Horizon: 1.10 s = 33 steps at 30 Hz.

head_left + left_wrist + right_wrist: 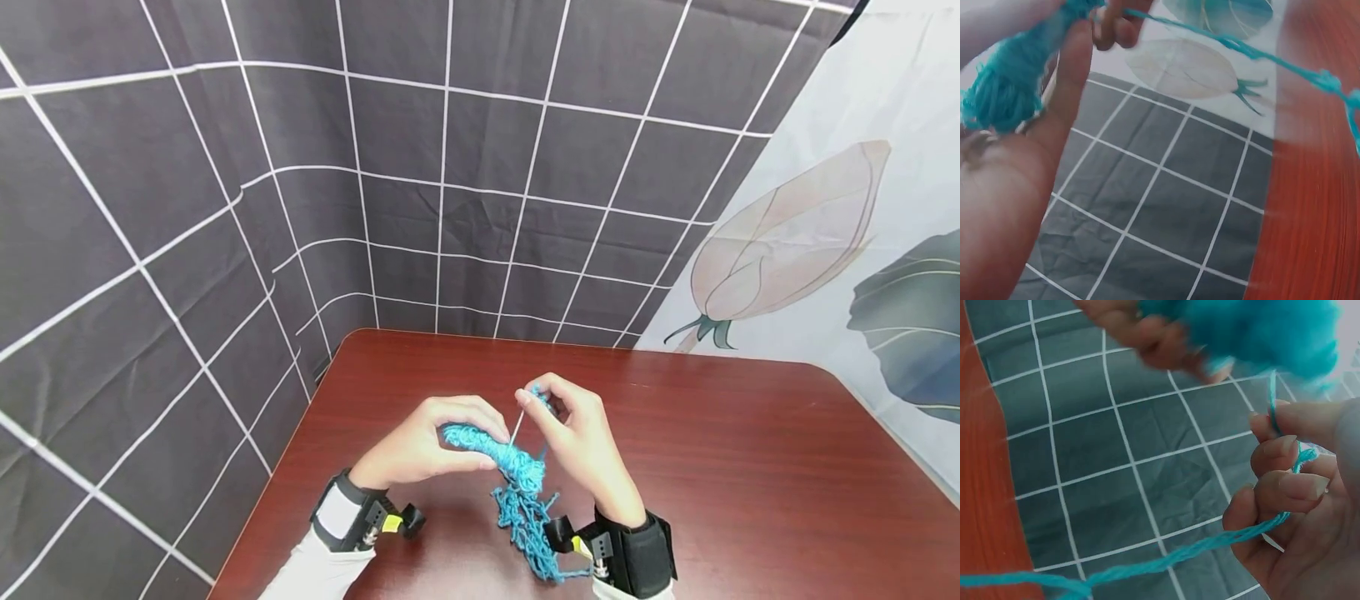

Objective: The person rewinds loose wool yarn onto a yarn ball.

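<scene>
A bundle of turquoise yarn (521, 468) is held above the table by my left hand (424, 442), its fingers over the top and thumb below. In the left wrist view the bundle (1007, 94) is looped and partly covered by the hand. My right hand (581, 437) is raised just to the right, its curled fingers pinching a thin yarn strand (1274, 403) that rises taut to the bundle. More yarn passes through the right fingers and trails away as a length (1166, 562). Below the bundle hangs a loose, tangled mass of the same yarn (525, 527).
The reddish-brown table (750, 467) extends on both sides of the hands. Behind it and along the left hangs a dark grey cloth with white grid lines (480, 217). A white cloth with a flower print (780, 242) hangs at the right.
</scene>
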### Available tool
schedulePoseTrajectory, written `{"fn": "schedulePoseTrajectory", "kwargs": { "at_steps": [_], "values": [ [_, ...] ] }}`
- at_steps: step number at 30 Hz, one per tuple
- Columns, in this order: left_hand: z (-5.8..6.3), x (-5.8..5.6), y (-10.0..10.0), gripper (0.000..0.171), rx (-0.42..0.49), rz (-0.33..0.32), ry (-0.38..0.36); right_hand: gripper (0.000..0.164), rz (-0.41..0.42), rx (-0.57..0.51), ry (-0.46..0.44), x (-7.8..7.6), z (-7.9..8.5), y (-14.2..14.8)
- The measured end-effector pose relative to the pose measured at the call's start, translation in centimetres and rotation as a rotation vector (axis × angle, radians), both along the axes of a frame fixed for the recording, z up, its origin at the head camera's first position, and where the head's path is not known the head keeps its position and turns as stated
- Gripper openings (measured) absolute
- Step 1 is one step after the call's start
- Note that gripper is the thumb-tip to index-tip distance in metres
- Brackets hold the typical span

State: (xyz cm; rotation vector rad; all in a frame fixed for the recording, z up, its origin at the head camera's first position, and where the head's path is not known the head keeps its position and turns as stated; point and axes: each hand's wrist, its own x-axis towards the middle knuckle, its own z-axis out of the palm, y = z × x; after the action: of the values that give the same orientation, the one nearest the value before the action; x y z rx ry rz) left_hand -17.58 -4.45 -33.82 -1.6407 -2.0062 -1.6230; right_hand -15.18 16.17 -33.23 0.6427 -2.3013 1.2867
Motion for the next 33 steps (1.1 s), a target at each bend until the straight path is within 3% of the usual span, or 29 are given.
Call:
{"fn": "schedulePoseTrajectory", "kwargs": {
  "at_steps": [4, 8, 10, 13, 17, 20, 26, 29, 33],
  "values": [
    [0.6, 0.4, -0.1, 0.027, 0.059, -0.055, 0.017, 0.012, 0.047, -0.06, -0.039, -1.3, -1.9, 0.5],
    [0.9, 0.7, -0.1, 0.028, 0.173, -0.004, 0.007, 0.01, 0.116, -0.086, -0.086, -1.6, -2.4, -0.2],
    [1.0, 0.8, -0.1, 0.029, 0.244, 0.072, -0.02, 0.007, 0.147, -0.078, -0.102, -1.4, -2.3, -0.8],
    [0.9, 0.8, -0.1, 0.029, 0.33, 0.239, -0.061, 0.01, 0.205, -0.059, -0.107, -0.7, -1.6, -1.9],
    [0.8, 0.7, -0.2, 0.029, 0.36, 0.476, -0.098, 0.014, 0.253, -0.025, -0.107, 0.4, -0.4, -3.1],
    [0.7, 0.5, -0.3, 0.029, 0.351, 0.581, -0.103, 0.016, 0.245, 0.021, -0.095, 0.7, -0.2, -3.5],
    [0.4, 0.4, -0.3, 0.029, 0.231, 0.725, 0.018, 0.017, 0.165, 0.136, -0.031, 0.6, -1.1, -3.2],
    [0.2, 0.3, -0.2, 0.026, 0.15, 0.715, 0.064, 0.015, 0.145, 0.154, -0.005, 0.7, -1.1, -2.9],
    [0.0, 0.2, 0.1, 0.022, 0.018, 0.631, 0.068, 0.012, 0.101, 0.159, 0.054, 0.7, -0.6, -2.2]
  ]
}}
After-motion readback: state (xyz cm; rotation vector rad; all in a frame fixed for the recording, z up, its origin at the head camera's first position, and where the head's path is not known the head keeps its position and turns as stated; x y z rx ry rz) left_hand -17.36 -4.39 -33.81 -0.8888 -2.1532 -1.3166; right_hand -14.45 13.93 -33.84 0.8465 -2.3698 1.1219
